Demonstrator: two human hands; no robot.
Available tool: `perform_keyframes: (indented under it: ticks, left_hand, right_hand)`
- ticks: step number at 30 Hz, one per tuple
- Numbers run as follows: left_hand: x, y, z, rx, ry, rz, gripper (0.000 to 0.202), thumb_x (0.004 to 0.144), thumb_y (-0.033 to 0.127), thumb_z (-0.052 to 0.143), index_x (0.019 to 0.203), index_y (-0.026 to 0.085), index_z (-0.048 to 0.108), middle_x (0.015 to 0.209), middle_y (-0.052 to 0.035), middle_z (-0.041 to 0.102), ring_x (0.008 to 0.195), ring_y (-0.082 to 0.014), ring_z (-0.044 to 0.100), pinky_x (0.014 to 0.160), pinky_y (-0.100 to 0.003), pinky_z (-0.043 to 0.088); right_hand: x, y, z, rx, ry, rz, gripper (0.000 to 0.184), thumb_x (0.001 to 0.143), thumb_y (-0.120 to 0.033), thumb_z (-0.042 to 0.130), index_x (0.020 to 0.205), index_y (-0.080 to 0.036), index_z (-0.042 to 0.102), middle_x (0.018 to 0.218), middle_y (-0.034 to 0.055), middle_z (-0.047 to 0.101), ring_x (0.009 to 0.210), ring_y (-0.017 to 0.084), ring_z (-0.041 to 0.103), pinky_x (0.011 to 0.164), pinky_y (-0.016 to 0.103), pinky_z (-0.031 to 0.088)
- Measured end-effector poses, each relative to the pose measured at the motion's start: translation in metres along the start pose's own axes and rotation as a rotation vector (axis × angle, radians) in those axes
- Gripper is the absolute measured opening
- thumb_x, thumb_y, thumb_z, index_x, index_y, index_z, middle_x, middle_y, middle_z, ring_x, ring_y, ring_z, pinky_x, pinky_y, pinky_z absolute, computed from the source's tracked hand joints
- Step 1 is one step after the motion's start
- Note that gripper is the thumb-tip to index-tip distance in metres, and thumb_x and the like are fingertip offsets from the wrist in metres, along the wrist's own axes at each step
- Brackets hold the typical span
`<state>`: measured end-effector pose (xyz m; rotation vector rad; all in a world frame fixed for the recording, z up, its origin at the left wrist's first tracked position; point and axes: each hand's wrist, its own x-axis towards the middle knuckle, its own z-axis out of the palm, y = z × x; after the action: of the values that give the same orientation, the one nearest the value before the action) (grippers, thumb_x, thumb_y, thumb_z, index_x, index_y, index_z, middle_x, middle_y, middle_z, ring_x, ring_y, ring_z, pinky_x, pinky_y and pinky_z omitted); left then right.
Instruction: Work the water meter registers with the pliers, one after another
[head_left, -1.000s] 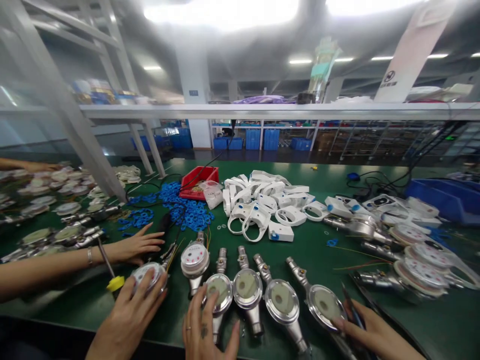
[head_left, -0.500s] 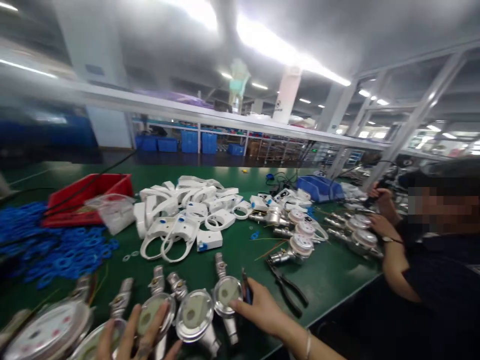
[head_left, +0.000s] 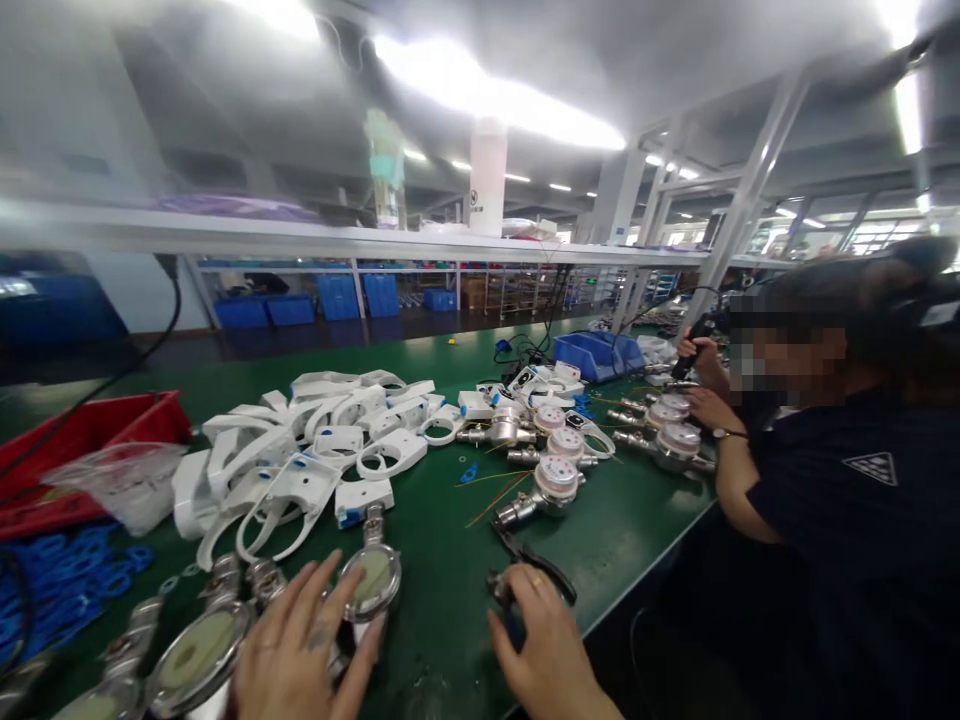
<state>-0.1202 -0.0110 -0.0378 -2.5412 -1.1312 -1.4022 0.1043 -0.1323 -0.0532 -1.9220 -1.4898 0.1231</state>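
My left hand [head_left: 300,640] is spread over the row of water meters at the lower left, its fingers apart. Its fingertips reach the rim of one round metal meter [head_left: 375,580] with a pale green face. Part of another meter is hidden under the palm. A second pale-faced meter [head_left: 201,648] lies left of the hand. My right hand [head_left: 547,640] is low over the green bench, curled around small dark-handled cutting nippers [head_left: 496,585], mostly hidden by the fingers. Just beyond it lie black-handled pliers [head_left: 551,572].
White plastic ring brackets [head_left: 300,440] are heaped mid-bench. Finished-looking meters with white dials [head_left: 556,476] lie to the right. Blue rings [head_left: 67,590] and a red bin [head_left: 90,445] are at left, a blue bin [head_left: 600,355] behind. A co-worker [head_left: 840,480] sits at right.
The view has swung right. My right hand has moved from the rightmost pale-faced meter toward the pliers, carrying the nippers. My left hand has shifted right along the meters.
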Motion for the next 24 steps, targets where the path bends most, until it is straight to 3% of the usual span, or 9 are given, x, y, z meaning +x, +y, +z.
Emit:
perform_keyframes:
  ticks: [2, 5, 8, 10, 13, 17, 21, 24]
  left_hand:
    - [0.030, 0.038, 0.034, -0.071, -0.113, 0.080, 0.030, 0.084, 0.040, 0.051, 0.109, 0.026, 0.060, 0.112, -0.0061, 0.062, 0.100, -0.0252, 0.060, 0.085, -0.043, 0.053]
    - [0.080, 0.105, 0.092, -0.179, -0.380, 0.099, 0.032, 0.081, 0.025, 0.055, 0.112, 0.017, 0.058, 0.114, -0.0097, 0.059, 0.107, -0.0232, 0.056, 0.095, -0.039, 0.047]
    - [0.120, 0.163, 0.148, -0.208, -0.539, 0.130, 0.051, 0.076, 0.039, 0.065, 0.120, 0.016, 0.054, 0.118, -0.0114, 0.055, 0.109, -0.0256, 0.053, 0.096, -0.037, 0.045]
    - [0.135, 0.187, 0.179, -0.109, -0.625, 0.127, 0.070, 0.068, 0.052, 0.069, 0.125, 0.015, 0.050, 0.117, -0.0152, 0.054, 0.108, -0.0321, 0.052, 0.092, -0.044, 0.045]
    - [0.143, 0.196, 0.210, -0.045, -0.737, 0.127, 0.068, 0.064, 0.053, 0.072, 0.117, 0.014, 0.057, 0.106, -0.0172, 0.058, 0.097, -0.0338, 0.057, 0.081, -0.043, 0.049]
    - [0.144, 0.173, 0.211, -0.094, -0.831, 0.218, 0.056, 0.066, 0.050, 0.073, 0.111, 0.018, 0.061, 0.100, -0.0124, 0.062, 0.093, -0.0287, 0.059, 0.082, -0.036, 0.048]
    - [0.144, 0.138, 0.181, -0.125, -0.901, 0.255, 0.058, 0.067, 0.043, 0.074, 0.117, 0.017, 0.059, 0.106, -0.0123, 0.061, 0.096, -0.0280, 0.059, 0.085, -0.035, 0.047]
    - [0.142, 0.114, 0.151, -0.191, -0.994, 0.312, 0.058, 0.064, 0.033, 0.077, 0.118, 0.021, 0.058, 0.112, -0.0078, 0.059, 0.098, -0.0221, 0.058, 0.089, -0.029, 0.044]
  right_hand:
    - [-0.011, 0.032, -0.015, -0.119, 0.073, 0.019, 0.018, 0.082, -0.016, 0.047, 0.100, -0.019, 0.049, 0.102, 0.0102, 0.054, 0.095, 0.026, 0.051, 0.081, 0.039, 0.045]
    - [-0.016, 0.062, -0.020, -0.252, 0.096, 0.060, 0.018, 0.081, -0.021, 0.054, 0.099, -0.019, 0.050, 0.107, 0.0107, 0.054, 0.096, 0.027, 0.051, 0.080, 0.040, 0.046]
    - [-0.010, 0.066, -0.008, -0.324, 0.043, 0.115, 0.024, 0.076, -0.020, 0.060, 0.099, -0.019, 0.053, 0.107, 0.0105, 0.056, 0.097, 0.028, 0.051, 0.081, 0.042, 0.046]
    - [-0.007, 0.061, 0.000, -0.354, -0.049, 0.131, 0.026, 0.075, -0.016, 0.059, 0.100, -0.018, 0.056, 0.105, 0.0106, 0.058, 0.096, 0.030, 0.052, 0.081, 0.045, 0.045]
    - [-0.008, 0.062, -0.002, -0.384, -0.152, 0.139, 0.030, 0.073, -0.011, 0.056, 0.101, -0.018, 0.058, 0.104, 0.0109, 0.061, 0.096, 0.031, 0.053, 0.081, 0.047, 0.043]
    - [-0.021, 0.083, -0.027, -0.399, -0.115, 0.149, 0.026, 0.074, -0.009, 0.053, 0.098, -0.019, 0.059, 0.101, 0.0089, 0.061, 0.096, 0.029, 0.053, 0.080, 0.043, 0.042]
    - [-0.019, 0.104, -0.051, -0.459, -0.111, 0.135, 0.020, 0.078, -0.011, 0.051, 0.095, -0.018, 0.058, 0.096, 0.0087, 0.061, 0.091, 0.028, 0.054, 0.074, 0.040, 0.042]
    - [-0.010, 0.114, -0.057, -0.511, -0.037, 0.134, 0.015, 0.082, -0.014, 0.049, 0.094, -0.017, 0.057, 0.095, 0.0098, 0.061, 0.090, 0.027, 0.055, 0.072, 0.039, 0.044]
